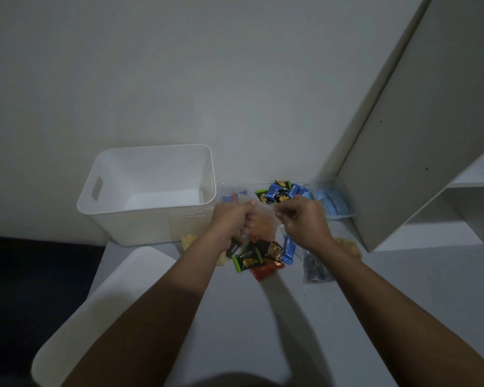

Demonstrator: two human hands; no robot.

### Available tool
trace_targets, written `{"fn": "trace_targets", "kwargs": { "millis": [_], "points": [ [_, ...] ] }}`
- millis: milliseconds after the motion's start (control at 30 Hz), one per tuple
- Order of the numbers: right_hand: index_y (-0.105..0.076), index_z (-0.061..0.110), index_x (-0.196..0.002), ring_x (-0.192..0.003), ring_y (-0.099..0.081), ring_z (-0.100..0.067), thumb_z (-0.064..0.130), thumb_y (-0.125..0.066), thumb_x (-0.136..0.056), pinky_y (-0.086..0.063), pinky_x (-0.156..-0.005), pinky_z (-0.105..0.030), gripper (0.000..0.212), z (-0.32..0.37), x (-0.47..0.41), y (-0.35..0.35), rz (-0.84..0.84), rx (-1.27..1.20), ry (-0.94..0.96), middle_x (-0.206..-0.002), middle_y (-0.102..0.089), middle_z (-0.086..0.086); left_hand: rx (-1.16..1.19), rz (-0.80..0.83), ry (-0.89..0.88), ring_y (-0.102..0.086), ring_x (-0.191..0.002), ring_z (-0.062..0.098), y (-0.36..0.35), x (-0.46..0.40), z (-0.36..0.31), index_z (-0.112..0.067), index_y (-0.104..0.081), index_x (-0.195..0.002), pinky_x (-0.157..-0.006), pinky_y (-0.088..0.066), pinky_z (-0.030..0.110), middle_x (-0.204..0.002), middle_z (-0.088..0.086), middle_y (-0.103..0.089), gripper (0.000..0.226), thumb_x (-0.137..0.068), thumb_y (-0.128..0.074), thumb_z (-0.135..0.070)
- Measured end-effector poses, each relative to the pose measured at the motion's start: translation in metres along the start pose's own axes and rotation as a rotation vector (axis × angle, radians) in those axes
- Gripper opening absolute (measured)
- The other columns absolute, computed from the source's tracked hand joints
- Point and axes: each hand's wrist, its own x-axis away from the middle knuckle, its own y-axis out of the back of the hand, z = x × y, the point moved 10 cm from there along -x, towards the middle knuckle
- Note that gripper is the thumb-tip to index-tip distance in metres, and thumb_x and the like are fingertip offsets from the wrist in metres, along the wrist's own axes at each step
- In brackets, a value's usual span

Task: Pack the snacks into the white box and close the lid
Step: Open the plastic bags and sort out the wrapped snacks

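Lid (104, 297) lies nearest me, left. Both my hands pinch one clear snack bag (263, 224): left hand (232, 219), right hand (305, 219). White box (151, 208) sits open, just left.

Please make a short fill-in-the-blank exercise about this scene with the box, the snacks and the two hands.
1. Both hands, left hand and right hand, hold one clear ____ of orange snacks.
2. The white box stands to the ____ of the hands.
3. Inside, the box looks ____.
4. The lid lies on the table, so the box is ____.

Missing words: bag; left; empty; open
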Motion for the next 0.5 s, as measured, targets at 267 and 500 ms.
{"fn": "trace_targets", "kwargs": {
  "millis": [267,500],
  "points": [
    [-0.074,0.011,-0.103,-0.078,-0.063,-0.016,0.011,-0.072,-0.083,-0.058,-0.072,-0.039,0.020,-0.007,0.007,-0.013,0.079,-0.091,-0.035,-0.089,-0.069,-0.004,0.027,0.040,-0.028,-0.062,-0.070,0.015,-0.005,0.001,-0.003,-0.006,-0.066,-0.098,-0.060,-0.051,0.027,-0.086,0.008,-0.068,0.011,-0.091,-0.061,-0.013],
    [-0.072,0.011,-0.091,-0.067,-0.059,-0.006,0.019,-0.064,-0.090,-0.049,-0.063,-0.022,0.011,-0.013,0.005,-0.019,0.172,-0.293,-0.205,-0.072,-0.065,0.006,-0.069,0.064,-0.127,-0.064,-0.072,0.017,-0.009,0.009,-0.015,-0.005,-0.067,-0.081,-0.061,-0.052,0.028,-0.083,0.014,-0.068,0.008,-0.088,-0.063,-0.007]
  ]
}}
